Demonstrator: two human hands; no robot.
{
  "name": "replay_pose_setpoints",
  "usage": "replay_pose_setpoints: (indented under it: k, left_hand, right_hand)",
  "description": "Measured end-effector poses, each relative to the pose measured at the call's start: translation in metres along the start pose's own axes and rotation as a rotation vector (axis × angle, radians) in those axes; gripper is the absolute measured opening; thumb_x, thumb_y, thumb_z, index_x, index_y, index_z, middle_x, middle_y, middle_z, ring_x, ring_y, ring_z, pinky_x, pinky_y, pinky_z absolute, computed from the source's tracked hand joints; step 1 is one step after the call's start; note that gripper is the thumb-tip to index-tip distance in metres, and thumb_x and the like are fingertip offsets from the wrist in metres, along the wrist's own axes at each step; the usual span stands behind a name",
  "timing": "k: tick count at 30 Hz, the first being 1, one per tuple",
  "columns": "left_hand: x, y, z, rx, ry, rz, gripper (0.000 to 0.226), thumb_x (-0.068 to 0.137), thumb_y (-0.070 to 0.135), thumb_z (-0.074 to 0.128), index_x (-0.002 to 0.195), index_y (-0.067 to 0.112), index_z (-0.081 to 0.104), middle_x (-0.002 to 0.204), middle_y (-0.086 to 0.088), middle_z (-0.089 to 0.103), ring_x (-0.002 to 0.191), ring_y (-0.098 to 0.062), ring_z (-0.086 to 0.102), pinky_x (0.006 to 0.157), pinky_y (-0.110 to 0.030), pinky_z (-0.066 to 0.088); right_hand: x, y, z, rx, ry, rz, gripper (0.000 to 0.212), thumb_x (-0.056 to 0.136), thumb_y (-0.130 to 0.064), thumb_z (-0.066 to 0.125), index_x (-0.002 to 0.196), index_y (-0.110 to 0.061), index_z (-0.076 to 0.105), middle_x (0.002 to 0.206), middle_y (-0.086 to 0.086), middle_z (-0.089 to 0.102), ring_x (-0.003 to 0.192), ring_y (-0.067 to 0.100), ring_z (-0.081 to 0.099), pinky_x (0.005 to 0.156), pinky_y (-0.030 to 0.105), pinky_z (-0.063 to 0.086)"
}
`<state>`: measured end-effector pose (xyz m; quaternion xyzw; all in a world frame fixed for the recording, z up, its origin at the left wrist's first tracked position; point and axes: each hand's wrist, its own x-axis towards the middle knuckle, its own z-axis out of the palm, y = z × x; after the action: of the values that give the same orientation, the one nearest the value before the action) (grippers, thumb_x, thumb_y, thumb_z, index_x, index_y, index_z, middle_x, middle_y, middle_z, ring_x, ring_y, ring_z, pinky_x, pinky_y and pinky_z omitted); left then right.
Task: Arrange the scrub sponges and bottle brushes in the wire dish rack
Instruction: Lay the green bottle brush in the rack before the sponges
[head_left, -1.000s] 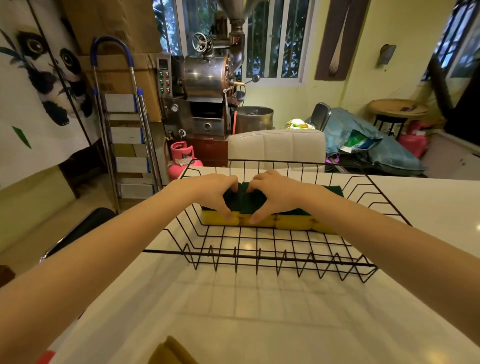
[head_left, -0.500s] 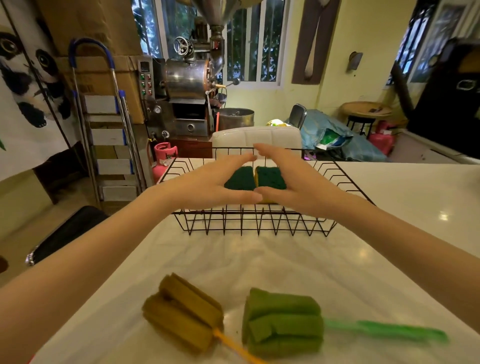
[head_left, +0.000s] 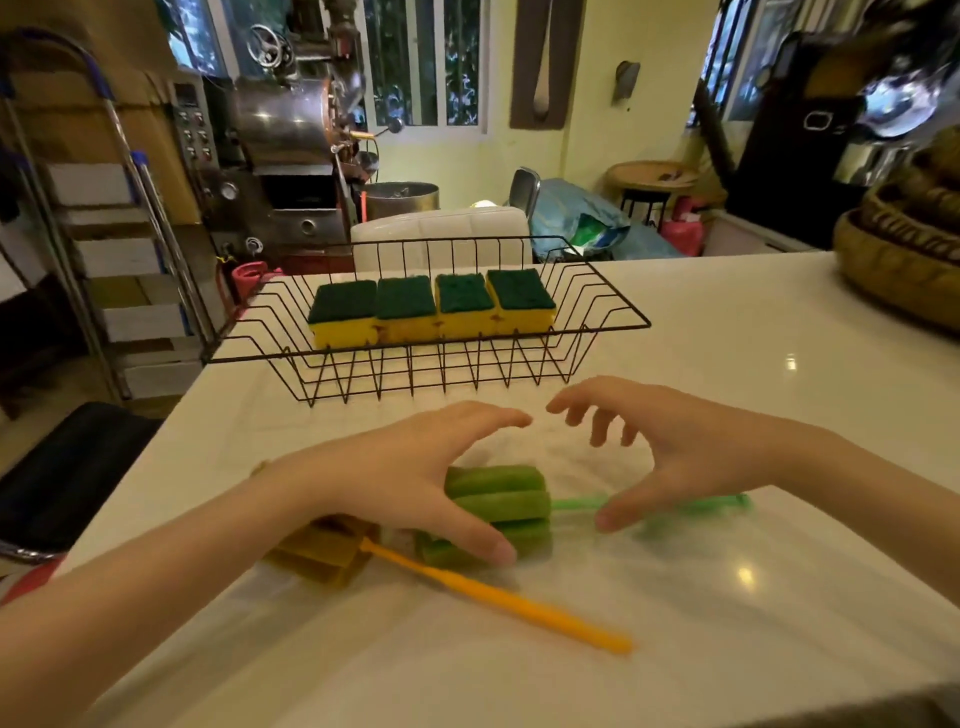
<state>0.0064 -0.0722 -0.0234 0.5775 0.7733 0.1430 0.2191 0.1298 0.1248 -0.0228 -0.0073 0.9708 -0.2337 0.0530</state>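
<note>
Four scrub sponges (head_left: 432, 307) sit in a touching row inside the wire dish rack (head_left: 613, 306), green scouring face up, yellow foam below, toward the rack's far side; that part of the task looks done. Two bottle brushes remain on the white bench (head_left: 727, 374) in front of the rack. The green bottle brush (head_left: 501, 506) lies on its side with its foam head to the left and its thin plastic handle running right. The orange bottle brush (head_left: 498, 597) lies nearer me, its brownish foam head partly hidden under my left wrist, its handle angled to the lower right. My left hand (head_left: 410, 483) is spread over the green head, thumb close against its near side, fingers arched above; its grip is wide open and has hold of nothing. My right hand (head_left: 670, 447) hovers over the green handle, thumb tip near or just touching the stem, I cannot tell which, its grip likewise open and empty. Assessment: both brushes should be very light. The foam heads are soft and will squash under pressure, so they give poor control. The handles are stiff, narrow and smooth, probably a little slippery. Recommended hold is a pinch on the handle close to the head, with the other hand steadying the foam. Dropping them carries little risk; snagging the foam on the rack wires is the likelier fault.
</note>
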Motion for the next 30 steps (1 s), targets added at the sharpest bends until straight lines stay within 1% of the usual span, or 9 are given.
replay_pose_setpoints:
  k: [2, 5, 8, 12, 15, 20, 24, 27, 30]
  left_hand:
    - [0.001, -0.001, 0.004, 0.017, -0.018, -0.012, 0.086, 0.062, 0.052, 0.071, 0.131, 0.047, 0.022, 0.139, 0.019, 0.033, 0.122, 0.0, 0.035, 0.103, -0.024, 0.035]
    - [0.002, 0.004, 0.004, 0.059, -0.032, 0.008, 0.068, 0.065, 0.051, 0.07, 0.124, 0.041, 0.037, 0.123, 0.016, 0.048, 0.108, -0.001, 0.046, 0.092, -0.021, 0.046]
    - [0.003, 0.006, 0.003, 0.054, -0.044, 0.007, 0.059, 0.066, 0.048, 0.069, 0.119, 0.038, 0.044, 0.115, 0.016, 0.053, 0.101, -0.003, 0.051, 0.086, -0.019, 0.049]
    - [0.004, 0.005, -0.003, 0.047, -0.033, 0.01, 0.054, 0.068, 0.046, 0.069, 0.117, 0.038, 0.046, 0.108, 0.017, 0.055, 0.095, -0.001, 0.053, 0.078, -0.014, 0.048]
    - [0.002, 0.006, -0.017, 0.026, 0.001, 0.015, 0.052, 0.068, 0.046, 0.069, 0.114, 0.04, 0.046, 0.102, 0.024, 0.051, 0.094, 0.001, 0.051, 0.075, -0.013, 0.047]
    - [-0.003, 0.003, -0.049, 0.01, 0.142, 0.028, 0.049, 0.054, 0.059, 0.062, 0.1, 0.054, 0.044, 0.102, 0.028, 0.052, 0.093, 0.003, 0.052, 0.069, -0.014, 0.047]
    - [-0.005, -0.003, -0.081, 0.002, 0.295, 0.025, 0.058, 0.055, 0.056, 0.071, 0.108, 0.046, 0.049, 0.102, 0.022, 0.056, 0.09, -0.002, 0.056, 0.068, -0.017, 0.049]
    - [-0.006, -0.011, -0.103, 0.015, 0.416, 0.017, 0.059, 0.054, 0.054, 0.069, 0.109, 0.042, 0.052, 0.1, 0.02, 0.058, 0.089, -0.004, 0.057, 0.07, -0.017, 0.048]
    - [-0.005, -0.027, -0.12, 0.044, 0.488, -0.008, 0.055, 0.056, 0.049, 0.07, 0.108, 0.043, 0.053, 0.101, 0.018, 0.058, 0.089, -0.005, 0.057, 0.072, -0.017, 0.046]
  right_hand:
    - [-0.006, -0.002, 0.001, -0.036, -0.056, 0.035, 0.069, 0.061, -0.042, 0.08, 0.118, -0.039, 0.04, 0.11, -0.016, 0.049, 0.093, 0.003, 0.053, 0.081, 0.024, 0.049]
    - [-0.011, 0.0, 0.005, -0.082, -0.103, 0.046, 0.048, 0.067, -0.034, 0.078, 0.108, -0.032, 0.053, 0.092, -0.013, 0.058, 0.08, 0.005, 0.057, 0.076, 0.026, 0.05]
    - [-0.011, 0.002, 0.008, -0.076, -0.108, 0.047, 0.031, 0.07, -0.027, 0.074, 0.097, -0.027, 0.061, 0.079, -0.012, 0.058, 0.077, 0.009, 0.057, 0.071, 0.026, 0.049]
    - [-0.01, 0.002, 0.004, -0.07, -0.103, 0.044, 0.017, 0.073, -0.024, 0.071, 0.088, -0.026, 0.062, 0.072, -0.011, 0.056, 0.076, 0.012, 0.058, 0.07, 0.029, 0.049]
    - [-0.007, -0.001, -0.006, -0.067, -0.066, 0.025, 0.016, 0.075, -0.024, 0.071, 0.088, -0.023, 0.063, 0.072, -0.011, 0.057, 0.075, 0.01, 0.057, 0.068, 0.024, 0.048]
    - [0.004, -0.007, -0.036, -0.078, 0.07, -0.027, 0.014, 0.074, -0.027, 0.071, 0.086, -0.027, 0.063, 0.077, -0.01, 0.062, 0.076, 0.008, 0.058, 0.066, 0.015, 0.046]
    - [0.029, -0.018, -0.061, -0.105, 0.209, -0.081, 0.017, 0.073, -0.027, 0.072, 0.088, -0.024, 0.065, 0.078, -0.007, 0.063, 0.075, 0.007, 0.056, 0.064, 0.011, 0.044]
    - [0.054, -0.025, -0.075, -0.122, 0.317, -0.126, 0.018, 0.073, -0.024, 0.072, 0.09, -0.02, 0.067, 0.077, -0.006, 0.065, 0.072, 0.011, 0.058, 0.061, 0.011, 0.044]
    - [0.081, -0.028, -0.082, -0.103, 0.37, -0.162, 0.018, 0.073, -0.022, 0.072, 0.089, -0.018, 0.067, 0.08, 0.0, 0.067, 0.077, 0.017, 0.061, 0.061, 0.015, 0.045]
